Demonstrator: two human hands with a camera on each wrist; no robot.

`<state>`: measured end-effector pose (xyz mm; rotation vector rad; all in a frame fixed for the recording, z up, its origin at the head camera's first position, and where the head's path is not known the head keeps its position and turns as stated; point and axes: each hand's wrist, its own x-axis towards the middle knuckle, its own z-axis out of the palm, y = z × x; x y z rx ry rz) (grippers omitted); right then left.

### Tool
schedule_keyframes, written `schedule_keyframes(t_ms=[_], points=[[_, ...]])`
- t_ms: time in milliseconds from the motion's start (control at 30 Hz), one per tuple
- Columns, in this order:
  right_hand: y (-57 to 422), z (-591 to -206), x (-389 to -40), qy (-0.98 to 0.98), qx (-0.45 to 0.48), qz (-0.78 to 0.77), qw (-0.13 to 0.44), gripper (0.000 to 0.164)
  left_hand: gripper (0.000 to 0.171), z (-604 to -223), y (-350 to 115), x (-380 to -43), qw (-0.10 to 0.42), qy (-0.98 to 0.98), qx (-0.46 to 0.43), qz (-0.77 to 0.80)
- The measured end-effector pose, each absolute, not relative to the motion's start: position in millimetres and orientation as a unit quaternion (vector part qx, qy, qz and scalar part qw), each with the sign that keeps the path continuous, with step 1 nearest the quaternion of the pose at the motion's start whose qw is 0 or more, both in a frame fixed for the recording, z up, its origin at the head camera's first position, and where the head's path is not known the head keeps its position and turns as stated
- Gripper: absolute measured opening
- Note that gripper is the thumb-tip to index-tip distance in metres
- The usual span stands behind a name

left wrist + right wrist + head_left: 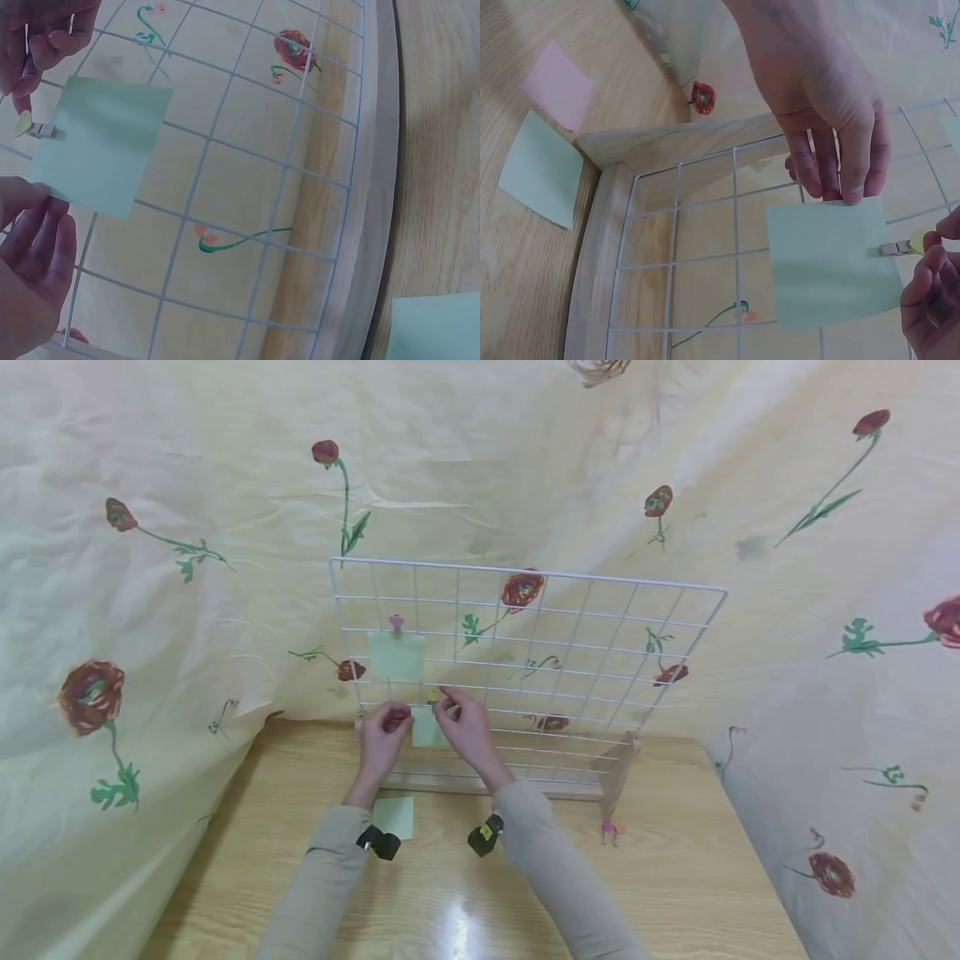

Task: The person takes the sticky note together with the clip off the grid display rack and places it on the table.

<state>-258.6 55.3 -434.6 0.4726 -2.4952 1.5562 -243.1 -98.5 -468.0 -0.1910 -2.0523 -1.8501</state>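
A light green sticky note (427, 727) lies against the white wire grid (558, 635), a small clip with a yellow head (36, 127) on its top edge. My left hand (382, 739) pinches the note's left edge between thumb and fingers; in the right wrist view this left hand (825, 105) comes from above. My right hand (467, 727) is at the note's upper right, a fingertip touching the yellow head, which stays visible rather than covered. In the right wrist view, the right hand (934, 300) is partly cut off by the frame.
Another green note (396, 654) hangs higher on the grid under a pink clip (397, 622). On the wooden table lie a green note (394, 817) and a pink note (559, 86). Small clips (610, 830) lie by the grid's wooden foot (618, 777). Flowered cloth (225, 635) surrounds the table.
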Motion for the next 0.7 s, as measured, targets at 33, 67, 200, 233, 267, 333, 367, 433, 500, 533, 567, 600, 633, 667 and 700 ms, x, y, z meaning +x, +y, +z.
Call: schedule_keyframes(t_ms=[33,67,200,233,267,333,367,433,500,533,567,600,633,667,700], points=[[55,-435,-259,-0.835,0.156,0.522,0.082,0.037,0.017,-472,-99,-246,0.187,-0.727,-0.068,-0.657],[54,-435,-259,-0.835,0.153,0.522,0.082,0.036,0.017,-477,-100,-249,0.188,-0.726,-0.067,-0.658],[51,-438,-260,-0.837,0.144,0.522,0.079,0.035,0.015,-490,-101,-256,0.198,-0.728,-0.061,-0.653],[50,-439,-261,-0.836,0.143,0.524,0.078,0.035,0.014,-491,-101,-257,0.202,-0.73,-0.06,-0.65],[49,-440,-260,-0.836,0.142,0.525,0.079,0.035,0.014,-492,-101,-258,0.206,-0.733,-0.059,-0.646],[48,-441,-260,-0.834,0.139,0.527,0.083,0.034,0.014,-493,-101,-258,0.213,-0.735,-0.06,-0.641],[48,-441,-260,-0.834,0.138,0.528,0.084,0.033,0.014,-494,-100,-258,0.215,-0.735,-0.06,-0.64],[47,-442,-261,-0.832,0.137,0.53,0.088,0.032,0.014,-495,-100,-258,0.217,-0.734,-0.06,-0.64],[46,-443,-262,-0.831,0.137,0.531,0.094,0.029,0.014,-496,-100,-258,0.215,-0.732,-0.061,-0.643],[46,-443,-262,-0.829,0.138,0.533,0.096,0.027,0.014,-496,-100,-258,0.216,-0.731,-0.06,-0.645],[46,-443,-262,-0.829,0.139,0.533,0.098,0.026,0.014,-496,-99,-258,0.217,-0.729,-0.059,-0.646],[46,-443,-263,-0.828,0.14,0.534,0.099,0.025,0.013,-496,-99,-258,0.219,-0.728,-0.058,-0.647],[46,-443,-263,-0.828,0.141,0.534,0.099,0.023,0.013,-495,-98,-257,0.221,-0.726,-0.059,-0.649],[46,-443,-263,-0.828,0.141,0.534,0.1,0.022,0.013,-493,-98,-257,0.224,-0.724,-0.06,-0.65],[46,-442,-263,-0.828,0.14,0.534,0.099,0.022,0.012,-489,-97,-254,0.228,-0.725,-0.064,-0.647]])
